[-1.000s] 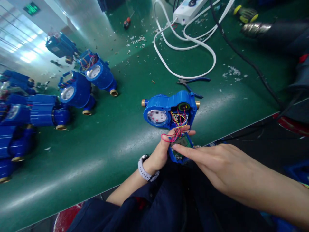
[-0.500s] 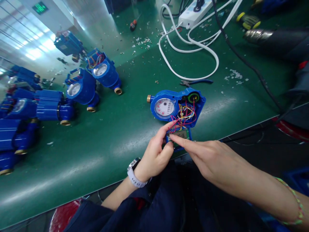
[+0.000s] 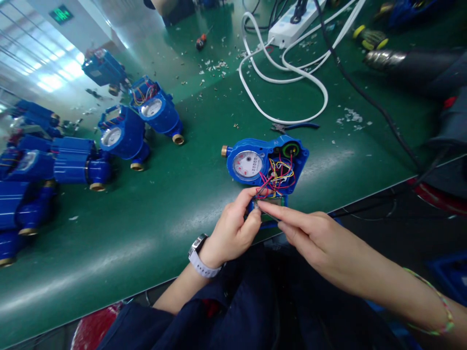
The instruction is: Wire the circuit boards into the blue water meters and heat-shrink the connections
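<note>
An opened blue water meter point(image 3: 255, 163) lies near the front edge of the green table point(image 3: 175, 204), its white dial up and a tangle of red and yellow wires point(image 3: 279, 176) spilling from it. The wires run to a small green circuit board in a blue cover point(image 3: 273, 208) at the table's edge. My left hand point(image 3: 233, 228), with a white watch on the wrist, is curled and pinches the board's left end. My right hand point(image 3: 306, 231) reaches in from the right with its fingers stretched out, the fingertips pressing on the board.
Several more blue meters point(image 3: 120, 133) lie at the left of the table. Behind are blue-handled pliers point(image 3: 295, 127), a looped white cable point(image 3: 292, 73) from a power strip point(image 3: 292, 24), a black cord, a heat gun point(image 3: 408, 61) at right and a small screwdriver point(image 3: 200, 41).
The open meter was laid flatter on the table. My left hand slid from the wires down onto the board's left end, and my right fingertips stayed on the board.
</note>
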`<state>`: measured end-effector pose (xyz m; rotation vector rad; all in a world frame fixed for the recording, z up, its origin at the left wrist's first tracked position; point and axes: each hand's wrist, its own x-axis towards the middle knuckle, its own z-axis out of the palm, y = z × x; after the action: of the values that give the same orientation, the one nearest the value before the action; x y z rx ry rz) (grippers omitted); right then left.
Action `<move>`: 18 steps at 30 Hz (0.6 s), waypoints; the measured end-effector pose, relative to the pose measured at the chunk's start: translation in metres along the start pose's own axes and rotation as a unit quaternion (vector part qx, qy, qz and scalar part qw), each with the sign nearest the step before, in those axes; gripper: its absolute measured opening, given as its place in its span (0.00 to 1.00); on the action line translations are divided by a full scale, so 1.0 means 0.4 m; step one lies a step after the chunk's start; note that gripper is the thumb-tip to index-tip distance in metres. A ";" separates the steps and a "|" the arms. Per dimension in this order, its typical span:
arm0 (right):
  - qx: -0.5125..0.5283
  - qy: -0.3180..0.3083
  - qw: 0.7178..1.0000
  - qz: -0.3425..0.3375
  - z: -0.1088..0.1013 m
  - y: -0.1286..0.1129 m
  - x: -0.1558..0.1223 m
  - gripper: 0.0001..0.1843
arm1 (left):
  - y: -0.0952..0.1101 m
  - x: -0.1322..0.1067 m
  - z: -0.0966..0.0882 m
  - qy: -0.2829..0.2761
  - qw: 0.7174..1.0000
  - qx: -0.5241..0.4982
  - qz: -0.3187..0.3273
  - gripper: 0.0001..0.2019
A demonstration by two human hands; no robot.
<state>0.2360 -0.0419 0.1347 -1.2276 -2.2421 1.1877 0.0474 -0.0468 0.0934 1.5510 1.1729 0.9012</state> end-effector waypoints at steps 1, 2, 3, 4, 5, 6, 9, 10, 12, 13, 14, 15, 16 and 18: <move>-0.002 -0.009 1.000 0.003 -0.003 0.001 -0.002 0.24 | -0.001 0.000 -0.004 -0.009 1.000 -0.004 -0.003 0.16; -0.007 -0.020 1.000 0.004 -0.008 0.001 -0.007 0.25 | -0.003 0.000 -0.009 -0.016 1.000 -0.011 -0.008 0.16; -0.012 -0.031 0.999 0.003 -0.015 0.002 -0.013 0.25 | -0.005 0.000 -0.013 -0.021 0.999 -0.024 -0.017 0.16; -0.010 -0.039 0.999 0.003 -0.025 0.005 -0.020 0.25 | -0.007 -0.001 -0.017 -0.023 0.998 -0.044 -0.028 0.15; 0.002 -0.036 0.999 0.005 -0.037 0.010 -0.028 0.24 | -0.009 -0.002 -0.021 -0.023 0.997 -0.068 -0.041 0.15; 0.025 -0.020 0.999 0.014 -0.052 0.018 -0.036 0.23 | -0.012 -0.003 -0.025 -0.023 0.994 -0.092 -0.053 0.15; 0.040 0.137 0.986 0.085 -0.107 0.072 -0.046 0.19 | -0.017 -0.004 -0.033 -0.032 0.986 -0.143 -0.083 0.15; -0.009 0.199 0.973 0.120 -0.125 0.100 -0.043 0.17 | -0.017 -0.003 -0.034 -0.037 0.984 -0.153 -0.087 0.15; -0.193 0.230 0.935 0.189 -0.153 0.165 -0.027 0.19 | -0.015 0.000 -0.035 -0.044 0.982 -0.160 -0.086 0.16; -0.237 0.221 0.925 0.199 -0.162 0.198 -0.014 0.20 | -0.014 0.001 -0.036 -0.047 0.983 -0.158 -0.085 0.16; -0.272 0.204 0.919 0.201 -0.168 0.230 0.000 0.21 | -0.012 0.003 -0.036 -0.048 0.984 -0.152 -0.083 0.17; -0.296 0.188 0.916 0.195 -0.170 0.259 0.015 0.22 | -0.010 0.004 -0.037 -0.047 0.985 -0.143 -0.083 0.17; -0.303 0.179 0.918 0.184 -0.171 0.283 0.031 0.22 | -0.008 0.005 -0.037 -0.046 0.987 -0.133 -0.084 0.17; -0.306 0.184 0.921 0.156 -0.170 0.319 0.064 0.23 | -0.007 0.005 -0.038 -0.045 0.988 -0.117 -0.088 0.17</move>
<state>0.3317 0.0499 0.0721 -1.9074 -2.2324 0.2633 0.0329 -0.0409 0.0950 1.2655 1.0800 0.8123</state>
